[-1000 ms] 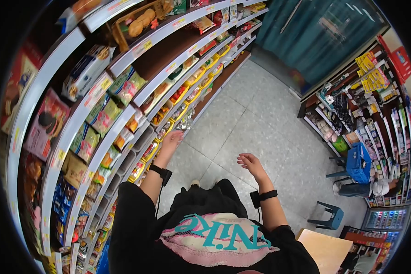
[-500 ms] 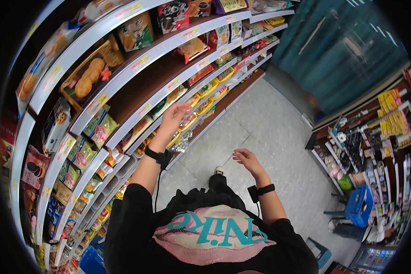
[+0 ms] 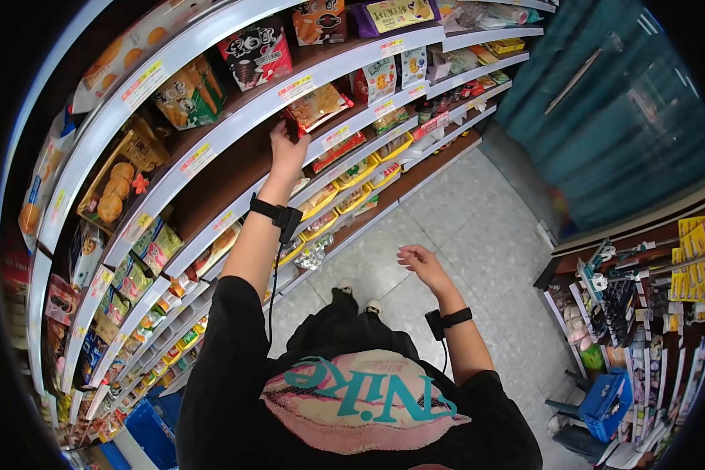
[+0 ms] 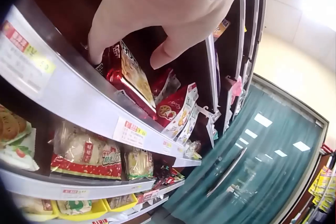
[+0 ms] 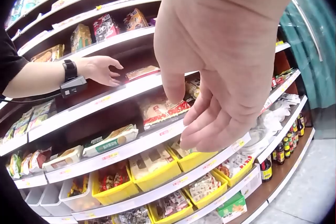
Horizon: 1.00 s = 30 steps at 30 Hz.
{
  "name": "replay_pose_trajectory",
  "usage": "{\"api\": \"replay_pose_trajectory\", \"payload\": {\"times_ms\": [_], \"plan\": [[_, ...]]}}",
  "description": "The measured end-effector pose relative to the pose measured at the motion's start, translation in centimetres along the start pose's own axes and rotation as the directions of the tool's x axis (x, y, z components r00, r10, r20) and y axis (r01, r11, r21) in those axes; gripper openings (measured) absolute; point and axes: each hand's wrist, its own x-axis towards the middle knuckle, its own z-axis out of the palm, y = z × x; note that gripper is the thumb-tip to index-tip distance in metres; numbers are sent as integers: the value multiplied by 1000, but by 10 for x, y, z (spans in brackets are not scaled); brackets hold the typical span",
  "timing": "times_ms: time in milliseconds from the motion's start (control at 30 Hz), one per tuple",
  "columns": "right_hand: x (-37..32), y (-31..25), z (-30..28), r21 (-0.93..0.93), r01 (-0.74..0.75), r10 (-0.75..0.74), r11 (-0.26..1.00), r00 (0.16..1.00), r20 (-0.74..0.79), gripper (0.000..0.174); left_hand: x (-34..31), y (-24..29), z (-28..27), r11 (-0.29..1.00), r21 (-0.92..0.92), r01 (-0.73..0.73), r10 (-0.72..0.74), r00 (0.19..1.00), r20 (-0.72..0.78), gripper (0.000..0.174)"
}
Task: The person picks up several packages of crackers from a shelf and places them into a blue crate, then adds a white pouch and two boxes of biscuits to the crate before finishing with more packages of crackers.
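My left hand (image 3: pixel 288 154) reaches into a brown shelf beside a red-and-yellow snack packet (image 3: pixel 318 107). In the left wrist view the fingertips are right at the near end of that packet (image 4: pixel 132 79), while the thumb stands apart from it on the other side. In the right wrist view the same hand has its fingers loosely spread next to the packet (image 5: pixel 142 73). My right hand (image 3: pixel 421 264) hangs over the floor in front of my body, fingers relaxed and holding nothing.
Above stand boxed snacks, among them a black-and-red box (image 3: pixel 256 55) and a purple package (image 3: pixel 395 16). Below are yellow bins (image 5: pixel 155 174) of small packets. A teal curtain (image 3: pixel 627 117) hangs at the aisle's end; a blue crate (image 3: pixel 605 403) stands at the right.
My left hand has moved up and forward from the lower shelves to the snack packet. The view has shifted along the shelves towards the curtain. My right hand keeps its pose.
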Motion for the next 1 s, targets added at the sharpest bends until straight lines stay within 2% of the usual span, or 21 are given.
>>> {"api": "replay_pose_trajectory", "payload": {"times_ms": [133, 200, 267, 300, 333, 433, 500, 533, 600, 633, 667, 733, 767, 800, 833, 900, 933, 967, 1000], "plan": [[23, -13, -4, 8, 7, -7, 1000, 1000, -7, 29, 36, -22, 11, 994, -9, 105, -104, 994, 30, 65], [34, -25, -7, -24, 24, -24, 999, 1000, -4, 29, 42, -26, 17, 992, -7, 129, -128, 990, 60, 58], [49, -35, -13, -41, 43, -44, 998, 999, -8, 29, 44, -24, 21, 950, 310, 42, -42, 999, -8, 54], [57, -39, -15, -47, 57, -58, 997, 998, -6, 29, 41, -6, 18, 975, 197, 105, -110, 994, 18, 45], [65, -43, -16, -54, 61, -61, 997, 998, -5, 29, 42, -7, 18, 982, 166, 88, -88, 996, -8, 42], [95, -59, -18, -113, 114, -112, 987, 993, 23, 29, 41, 2, 14, 988, 140, 71, -62, 996, -68, 42], [112, -70, -13, -50, 130, -128, 990, 991, 33, 28, 38, 12, 6, 979, 188, 85, -99, 993, 69, 44], [119, -75, -11, -47, 126, -124, 991, 991, 42, 28, 37, 7, 4, 977, 195, 90, -105, 992, 64, 44], [134, -91, -6, -96, 226, -215, 969, 971, 108, 29, 38, 1, -1, 998, -47, 35, -28, 991, 129, 45], [140, -104, -5, -69, 234, -221, 970, 964, 150, 32, 29, 17, -4, 995, -90, 52, -45, 996, 71, 47], [149, -115, -3, -60, 241, -229, 969, 961, 156, 32, 29, 5, -8, 987, -132, 91, -75, 990, 120, 44], [167, -132, -1, 13, 319, -316, 948, 932, 175, 39, 10, 41, -14, 954, -246, 172, -137, 979, 152, 37], [166, -151, 2, 112, 282, -300, 953, 931, 207, 46, 0, 51, -16, 954, -239, 180, -149, 979, 142, 37], [161, -169, 5, 113, 271, -290, 956, 931, 224, 46, -9, 58, -19, 938, -247, 242, -192, 958, 212, 34], [157, -187, 8, 190, 249, -292, 950, 923, 252, 49, -16, 62, -20, 920, -252, 300, -227, 933, 281, 33], [169, -197, 8, 317, 166, -270, 934, 909, 317, 49, -33, 58, -15, 940, -219, 261, -185, 931, 315, 31], [172, -197, 8, 322, 154, -264, 934, 905, 333, 49, -44, 64, -10, 951, -203, 233, -161, 934, 320, 31], [174, -197, 8, 252, 200, -279, 947, 901, 332, 47, -51, 73, -6, 923, -225, 313, -228, 914, 336, 29], [175, -198, 6, 179, 247, -295, 952, 897, 330, 46, -52, 71, -4, 923, -220, 317, -237, 915, 326, 29]]}}
